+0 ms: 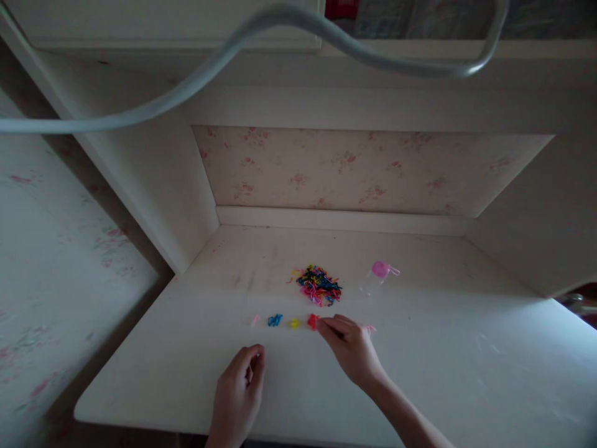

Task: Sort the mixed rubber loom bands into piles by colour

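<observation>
My right hand (349, 345) is pinched, its fingertips at a small heap of red rubber bands (313, 321); whether a band is between them is hard to see. My left hand (239, 382) rests near the table's front with fingers curled closed, and what they may hold is hidden. In a row left of the red heap lie a small yellow heap (294, 323), a blue heap (275, 320) and a pale pink band (255, 320). Some pink bands (370, 328) show partly behind my right hand. Beyond the row is a mixed pile of multicoloured rubber bands (319, 286).
A small clear bottle with a pink lid (380, 269) lies right of the mixed pile. The white tabletop (443, 367) has side panels and a flowered back wall (345, 168). A thick pale cable (186, 87) crosses the upper view, below a cabinet (163, 25).
</observation>
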Action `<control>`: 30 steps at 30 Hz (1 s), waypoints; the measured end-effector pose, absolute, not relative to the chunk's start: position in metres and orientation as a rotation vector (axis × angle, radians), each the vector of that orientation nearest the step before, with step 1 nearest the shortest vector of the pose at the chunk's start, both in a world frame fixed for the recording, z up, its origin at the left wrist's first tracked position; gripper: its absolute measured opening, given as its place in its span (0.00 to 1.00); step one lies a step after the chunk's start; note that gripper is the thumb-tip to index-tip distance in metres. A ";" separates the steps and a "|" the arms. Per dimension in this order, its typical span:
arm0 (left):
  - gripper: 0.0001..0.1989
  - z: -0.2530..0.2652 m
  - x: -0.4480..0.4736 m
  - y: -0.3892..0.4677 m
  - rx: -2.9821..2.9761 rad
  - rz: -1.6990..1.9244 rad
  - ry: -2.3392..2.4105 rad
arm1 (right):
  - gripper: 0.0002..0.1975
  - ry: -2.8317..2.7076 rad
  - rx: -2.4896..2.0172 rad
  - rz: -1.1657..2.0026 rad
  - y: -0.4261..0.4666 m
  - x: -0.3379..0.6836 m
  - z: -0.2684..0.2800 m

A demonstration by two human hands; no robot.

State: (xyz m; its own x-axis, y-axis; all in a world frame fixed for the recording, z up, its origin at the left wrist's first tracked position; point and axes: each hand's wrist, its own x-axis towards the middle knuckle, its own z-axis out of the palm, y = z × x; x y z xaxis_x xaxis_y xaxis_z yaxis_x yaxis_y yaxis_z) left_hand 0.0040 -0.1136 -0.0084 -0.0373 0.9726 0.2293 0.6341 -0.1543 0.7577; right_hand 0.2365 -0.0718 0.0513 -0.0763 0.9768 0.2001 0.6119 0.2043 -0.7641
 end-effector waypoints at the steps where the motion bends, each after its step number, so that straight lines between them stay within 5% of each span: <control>1: 0.12 -0.008 0.004 -0.114 1.837 1.047 1.690 | 0.21 -1.718 -1.515 0.690 -0.082 0.249 0.047; 12: 0.12 -0.005 0.010 -0.110 1.930 0.994 1.746 | 0.22 -0.913 -1.794 0.704 -0.127 0.385 -0.001; 19: 0.15 0.020 0.028 -0.086 1.837 0.924 1.763 | 0.24 -1.103 -1.881 0.620 -0.122 0.377 0.006; 30: 0.11 0.059 0.141 0.010 2.502 0.384 1.453 | 0.26 -1.196 -1.873 0.584 -0.121 0.380 0.007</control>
State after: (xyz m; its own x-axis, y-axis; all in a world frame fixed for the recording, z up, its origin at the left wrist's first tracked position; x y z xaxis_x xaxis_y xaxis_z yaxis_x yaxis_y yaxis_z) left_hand 0.1412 0.0104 0.0590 0.4763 0.8720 0.1127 0.8137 -0.4857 0.3192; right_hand 0.3797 -0.1212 0.0067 0.4414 0.8962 0.0440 0.5167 -0.2137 -0.8291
